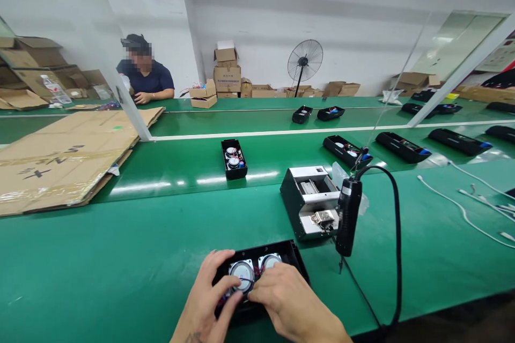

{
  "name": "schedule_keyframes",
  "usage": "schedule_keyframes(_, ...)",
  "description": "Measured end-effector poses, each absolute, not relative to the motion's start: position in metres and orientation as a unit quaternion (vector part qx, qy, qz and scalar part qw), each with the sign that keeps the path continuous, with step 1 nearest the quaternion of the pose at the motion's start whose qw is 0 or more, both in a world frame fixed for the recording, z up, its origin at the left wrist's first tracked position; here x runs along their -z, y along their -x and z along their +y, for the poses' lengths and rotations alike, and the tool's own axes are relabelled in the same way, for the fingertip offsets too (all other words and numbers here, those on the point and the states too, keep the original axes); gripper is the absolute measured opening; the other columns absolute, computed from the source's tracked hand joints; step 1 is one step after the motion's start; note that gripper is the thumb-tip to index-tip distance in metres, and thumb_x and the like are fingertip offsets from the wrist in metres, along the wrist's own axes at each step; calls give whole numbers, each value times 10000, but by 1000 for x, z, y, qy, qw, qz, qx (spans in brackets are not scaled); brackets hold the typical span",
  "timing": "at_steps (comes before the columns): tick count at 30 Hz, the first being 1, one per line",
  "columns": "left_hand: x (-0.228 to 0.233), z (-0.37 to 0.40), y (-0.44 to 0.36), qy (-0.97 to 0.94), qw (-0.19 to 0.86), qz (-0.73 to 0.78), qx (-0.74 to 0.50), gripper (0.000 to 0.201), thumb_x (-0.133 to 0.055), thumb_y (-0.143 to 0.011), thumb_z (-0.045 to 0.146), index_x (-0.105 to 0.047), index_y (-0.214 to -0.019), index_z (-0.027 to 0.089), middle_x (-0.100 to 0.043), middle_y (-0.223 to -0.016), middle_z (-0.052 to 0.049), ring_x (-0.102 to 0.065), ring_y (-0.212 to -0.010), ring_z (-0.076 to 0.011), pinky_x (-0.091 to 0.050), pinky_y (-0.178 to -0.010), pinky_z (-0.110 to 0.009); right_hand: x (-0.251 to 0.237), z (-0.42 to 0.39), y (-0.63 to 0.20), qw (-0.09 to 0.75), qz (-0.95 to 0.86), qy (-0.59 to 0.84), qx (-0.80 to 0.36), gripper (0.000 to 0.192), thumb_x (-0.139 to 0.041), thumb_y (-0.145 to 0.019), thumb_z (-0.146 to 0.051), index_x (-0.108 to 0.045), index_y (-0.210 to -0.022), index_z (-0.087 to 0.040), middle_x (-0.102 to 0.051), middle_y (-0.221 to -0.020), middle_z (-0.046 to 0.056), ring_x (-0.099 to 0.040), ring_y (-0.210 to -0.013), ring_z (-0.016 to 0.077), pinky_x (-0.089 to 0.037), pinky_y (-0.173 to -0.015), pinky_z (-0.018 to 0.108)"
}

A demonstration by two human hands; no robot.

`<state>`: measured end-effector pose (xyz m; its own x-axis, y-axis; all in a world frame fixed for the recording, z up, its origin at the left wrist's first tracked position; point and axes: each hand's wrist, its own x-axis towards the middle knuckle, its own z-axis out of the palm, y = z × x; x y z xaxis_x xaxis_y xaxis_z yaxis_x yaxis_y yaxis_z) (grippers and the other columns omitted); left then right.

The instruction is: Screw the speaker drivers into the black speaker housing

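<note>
Your left hand (209,295) and right hand (287,300) cover the near half of the black speaker case (277,254), and your wrists run off the bottom edge. The co-worker's face is blurred.

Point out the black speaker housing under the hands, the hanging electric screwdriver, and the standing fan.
black speaker housing (290,255): head view, on its far right corner wall.
hanging electric screwdriver (347,217): head view, on the middle of its black body.
standing fan (304,60): head view, on the centre of its round grille.
</note>
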<state>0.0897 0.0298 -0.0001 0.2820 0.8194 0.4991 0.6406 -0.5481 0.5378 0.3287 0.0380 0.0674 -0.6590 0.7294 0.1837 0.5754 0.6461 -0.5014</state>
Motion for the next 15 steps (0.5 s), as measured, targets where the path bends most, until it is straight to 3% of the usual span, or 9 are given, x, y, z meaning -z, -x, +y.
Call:
schedule_keyframes(4, 11, 30, -79, -884, 31, 366, -290, 267, -837, -880, 490, -773, -1043, 289, -639, -1569, -111, -473, -1562, -405, -298, -1324, -690, -60, 36, -322, 171, -887, 376, -208, 290, -627, -827, -22, -809, -906, -232, -860, -865, 36, -770, -769, 224, -481, -723, 349)
schedule_keyframes(9, 17, 32, -80, -898, -37, 343, -274, 131, -799, -838, 249, -749, -959, 257, -628, -1572, -91, -318, -1646, -391, -164, -1365, -681, -65, 35, -324, 110, -877, 380, -271, 247, -614, -914, -94, -798, -1016, -223, -861, -1041, 52, -773, -953, 231, -515, -895, 328)
schedule_keyframes(12, 12, 31, -87, -895, -36, 335, -292, 32, -756, -886, 277, -739, -878, 251, -660, -1521, -69, -211, -1685, -384, -25, -1381, -667, -59, 32, -325, 126, -864, 387, -296, 237, -651, -927, -149, -781, -1106, -234, -839, -1174, 55, -737, -1093, 246, -486, -1040, 346)
schedule_keyframes(15, 10, 33, -91, -899, -31, 326, -292, 99, -754, -914, 334, -745, -853, 256, -702, -1455, -41, -112, -1705, -408, 56, -1365, -706, -47, 29, -325, 133, -866, 385, -290, 280, -669, -898, -134, -756, -1139, -247, -831, -1175, 57, -723, -1090, 248, -479, -1010, 370)
